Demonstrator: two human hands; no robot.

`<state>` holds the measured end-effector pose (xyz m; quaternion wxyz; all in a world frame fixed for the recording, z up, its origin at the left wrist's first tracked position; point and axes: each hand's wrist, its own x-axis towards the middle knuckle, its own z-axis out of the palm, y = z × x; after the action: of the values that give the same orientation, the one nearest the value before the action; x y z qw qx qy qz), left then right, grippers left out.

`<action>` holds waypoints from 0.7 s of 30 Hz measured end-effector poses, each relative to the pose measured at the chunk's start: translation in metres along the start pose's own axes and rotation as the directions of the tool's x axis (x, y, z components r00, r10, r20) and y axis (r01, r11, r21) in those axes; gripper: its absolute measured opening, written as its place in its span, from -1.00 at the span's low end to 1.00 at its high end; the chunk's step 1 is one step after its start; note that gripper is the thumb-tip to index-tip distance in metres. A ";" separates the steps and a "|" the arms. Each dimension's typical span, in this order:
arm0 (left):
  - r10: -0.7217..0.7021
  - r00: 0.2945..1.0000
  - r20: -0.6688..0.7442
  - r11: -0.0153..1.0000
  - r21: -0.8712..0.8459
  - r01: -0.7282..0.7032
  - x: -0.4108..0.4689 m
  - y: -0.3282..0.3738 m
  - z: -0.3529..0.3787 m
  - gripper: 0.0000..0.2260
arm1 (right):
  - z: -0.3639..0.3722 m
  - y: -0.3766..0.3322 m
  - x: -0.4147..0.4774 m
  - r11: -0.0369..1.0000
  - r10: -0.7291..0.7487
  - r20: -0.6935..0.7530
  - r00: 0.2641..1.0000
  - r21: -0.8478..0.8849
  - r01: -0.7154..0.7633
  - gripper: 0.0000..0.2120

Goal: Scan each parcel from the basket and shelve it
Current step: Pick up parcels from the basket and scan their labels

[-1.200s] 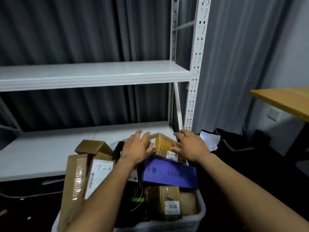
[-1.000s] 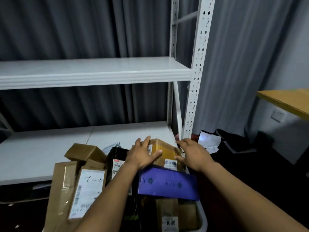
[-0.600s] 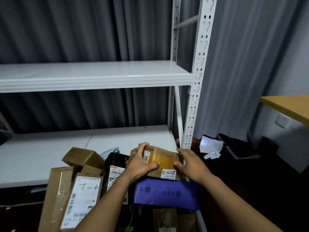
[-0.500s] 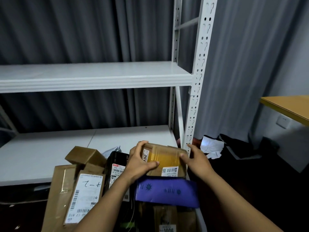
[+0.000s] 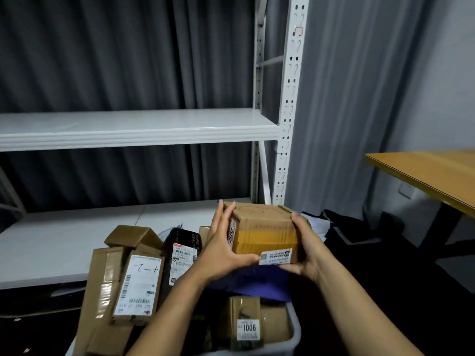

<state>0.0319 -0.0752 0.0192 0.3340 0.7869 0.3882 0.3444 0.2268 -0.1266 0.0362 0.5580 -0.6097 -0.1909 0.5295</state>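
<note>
– Now, where is the box (image 5: pixel 262 232) at this stage?

– Held over the basket (image 5: pixel 293 337), above the purple parcel (image 5: pixel 257 281) and in front of the lower shelf (image 5: pixel 64 242), not yet set on it. The left hand (image 5: pixel 221 253) grasps the left end, fingers up the side and thumb under the near edge. The right hand (image 5: pixel 305 250) wraps the right end likewise. Both hands are closed round the box; neither is free.

– How should it handle?

– By its look, as stiff corrugated card: square corners, no sag, and small enough to be light. A band of yellowish tape crosses the middle; being glossy, it may be slick. The bare card at the ends offers better purchase, and that is where the hands lie. One hand would probably suffice while the other works a scanner, though no scanner is in view.

– What can be read?

– A white label (image 5: pixel 275 256) on the near face carries a square code and print too fine to read. The side sticker (image 5: pixel 232 233) begins "20"; the remainder is uncertain. In the basket, one brown parcel (image 5: pixel 248 327) is marked "1006". The long parcel (image 5: pixel 140 283) bears a barcoded label with handwritten strokes, lying inverted. The black parcel (image 5: pixel 182 250) shows a barcoded label and white lettering, neither legible.
</note>
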 end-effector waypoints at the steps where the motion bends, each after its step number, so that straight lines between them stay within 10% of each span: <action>1: 0.055 0.999 0.002 0.991 0.122 -0.054 -0.003 0.002 0.002 0.14 | -0.003 -0.003 -0.007 1.000 -0.017 -0.016 1.000 -0.009 0.017 -0.63; 6: 0.267 0.963 0.028 0.897 0.359 -0.259 -0.019 0.018 0.002 0.22 | -0.015 -0.022 -0.040 0.988 -0.132 -0.072 0.989 -0.094 0.125 -0.52; 13: -0.067 0.949 -0.307 0.938 -0.344 -0.045 -0.029 0.041 -0.005 -0.23 | -0.018 -0.029 -0.087 0.916 -0.380 0.029 0.925 -0.125 0.380 -0.71; 18: -0.249 0.894 -0.371 0.876 -0.480 0.045 -0.037 0.056 -0.001 -0.48 | -0.014 -0.004 -0.083 0.917 -0.391 -0.051 0.919 -0.103 0.385 -0.17; 21: -0.347 0.893 -0.286 0.802 -0.584 0.125 -0.043 0.059 0.002 -0.41 | -0.012 0.007 -0.080 0.954 -0.296 0.023 0.955 0.048 0.295 -0.23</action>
<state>0.0357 -0.1401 0.0531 0.5057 0.5196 0.4259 0.5412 0.2056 -0.2005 0.0627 0.6412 -0.5538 -0.2766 0.4535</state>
